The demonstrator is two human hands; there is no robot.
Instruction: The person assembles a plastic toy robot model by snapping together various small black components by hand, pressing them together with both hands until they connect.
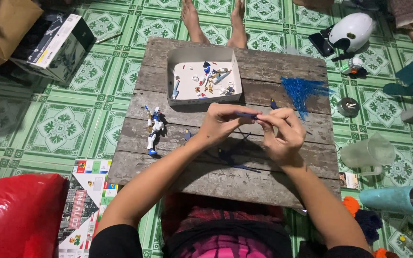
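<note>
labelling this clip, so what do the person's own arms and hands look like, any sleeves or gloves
Both hands are bare: no gloves, and no rings or watch that I can make out on the left hand or the right hand. The forearms are uncovered as well. Short black sleeves show only at the upper arms near the bottom edge, over a pink and dark top.

Soft overhead light is falling evenly on the wooden board (244, 179), leaving only short, faint shadows beneath the hands and beside the white tray (178, 71). Corners are dimming — the cardboard box (3, 28) at upper left is sinking into gloom. The red plastic bag (15, 215) is throwing small glints. Edges are bowing slightly — wide-lens distortion — while focus is holding fairly sharp throughout.
</note>
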